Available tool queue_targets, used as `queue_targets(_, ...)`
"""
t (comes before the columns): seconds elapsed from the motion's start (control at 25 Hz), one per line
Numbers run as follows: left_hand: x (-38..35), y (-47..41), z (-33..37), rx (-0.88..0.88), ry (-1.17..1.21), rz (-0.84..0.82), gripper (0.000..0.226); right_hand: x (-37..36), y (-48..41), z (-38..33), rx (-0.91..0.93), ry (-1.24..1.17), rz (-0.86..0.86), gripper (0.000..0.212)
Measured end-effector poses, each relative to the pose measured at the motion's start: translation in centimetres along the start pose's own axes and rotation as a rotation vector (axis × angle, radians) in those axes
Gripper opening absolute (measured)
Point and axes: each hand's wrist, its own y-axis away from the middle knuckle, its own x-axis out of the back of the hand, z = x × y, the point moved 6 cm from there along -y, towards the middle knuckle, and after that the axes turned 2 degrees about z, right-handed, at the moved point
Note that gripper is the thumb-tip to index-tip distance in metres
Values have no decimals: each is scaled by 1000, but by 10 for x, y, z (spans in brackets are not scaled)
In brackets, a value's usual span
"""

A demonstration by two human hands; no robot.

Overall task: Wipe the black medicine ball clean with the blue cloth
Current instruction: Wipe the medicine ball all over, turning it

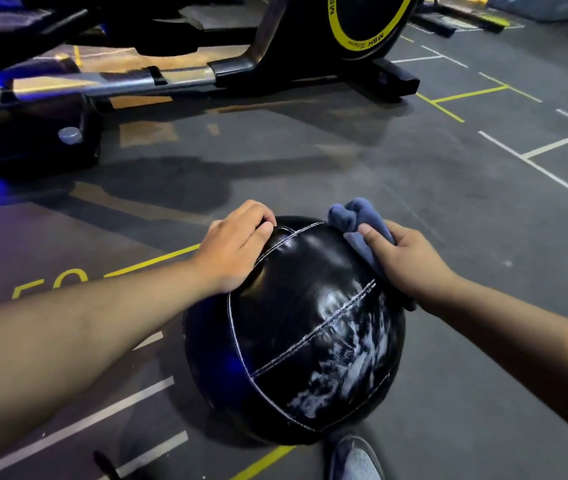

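Observation:
The black medicine ball (296,334) sits on the grey gym floor, with white stitched seams and whitish smears on its lower right side. My left hand (237,247) lies on the ball's upper left, fingers curled over the top by a seam. My right hand (404,261) grips the bunched blue cloth (355,220) and holds it against the ball's upper right. Part of the cloth is hidden under my palm.
A black exercise machine (275,46) with a yellow-ringed flywheel and a metal rail stands just beyond the ball. White and yellow lines mark the grey floor (449,174). My shoe (355,459) shows at the bottom edge, next to the ball.

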Motion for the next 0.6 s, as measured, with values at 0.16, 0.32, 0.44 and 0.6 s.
queue_targets(0.16, -1, -11, 1, 6, -22, -23, 21, -12, 27, -16, 191, -20, 31, 24)
queue_targets(0.32, 3, -16, -12, -10, -24, -48, 25, -64, 109, -57, 1012, 485, -263, 44)
queue_targets(0.44, 5, -16, -19, 2, 7, -67, 27, -81, 121, -55, 1167, 603, -413, 45)
queue_targets(0.6, 0, -20, -16, 9, 14, -53, 23, -44, 82, -44, 907, 346, -205, 45)
